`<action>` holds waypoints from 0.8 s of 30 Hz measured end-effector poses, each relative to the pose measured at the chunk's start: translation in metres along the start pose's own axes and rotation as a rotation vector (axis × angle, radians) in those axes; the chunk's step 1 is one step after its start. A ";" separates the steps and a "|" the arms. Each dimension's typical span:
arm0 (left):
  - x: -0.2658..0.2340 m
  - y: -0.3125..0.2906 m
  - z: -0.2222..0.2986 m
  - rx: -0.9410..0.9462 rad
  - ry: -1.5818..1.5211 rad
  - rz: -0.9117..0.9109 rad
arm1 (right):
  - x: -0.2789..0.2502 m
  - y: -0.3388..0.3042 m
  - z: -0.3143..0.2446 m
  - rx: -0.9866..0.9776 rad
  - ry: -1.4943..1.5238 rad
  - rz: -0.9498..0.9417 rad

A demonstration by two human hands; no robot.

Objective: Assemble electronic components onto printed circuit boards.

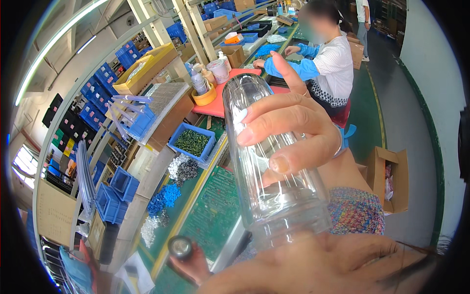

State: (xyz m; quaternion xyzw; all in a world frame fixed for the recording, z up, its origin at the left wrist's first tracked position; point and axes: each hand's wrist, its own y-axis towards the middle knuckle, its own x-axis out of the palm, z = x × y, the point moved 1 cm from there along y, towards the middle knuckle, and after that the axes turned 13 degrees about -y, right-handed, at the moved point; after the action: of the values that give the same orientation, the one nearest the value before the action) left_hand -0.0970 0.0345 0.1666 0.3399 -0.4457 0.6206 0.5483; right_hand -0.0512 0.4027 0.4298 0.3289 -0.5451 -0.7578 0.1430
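A clear bottle [264, 201] is held up tilted, close before the person's head, with its rounded closed end up and its neck end low, by the face. The right hand [306, 130] grips it from the right side: three fingers bend across the near side of the glass, close to one another, while another finger stands straight up, spread away from them. What looks like part of the thumb shows blurred through the glass.

Lower down, the left hand [192, 264] holds a small round dark cap [180, 247] with a silvery middle; its fingers lie mostly beneath the cap, so how tightly they close cannot be told.

Beyond the bottle runs a green work surface [210, 215]. Along it lie heaps of blue parts [169, 195] and white parts [150, 229], and a blue tray [211, 147] of green parts. Farther off, near a red surface [208, 109], a seated co-worker [338, 63] in blue sleeve covers has both hands at the bench. An open cardboard box [400, 188] stands at right.
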 end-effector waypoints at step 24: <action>0.191 0.021 -0.073 0.229 1.057 -0.774 | 0.065 -0.147 -0.002 0.931 0.629 -0.542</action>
State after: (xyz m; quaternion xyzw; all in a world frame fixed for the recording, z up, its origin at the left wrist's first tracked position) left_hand -0.1447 0.1744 0.3090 0.1812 0.1063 0.5057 0.8367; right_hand -0.0774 0.4170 0.2717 0.6908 -0.6473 -0.3167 -0.0589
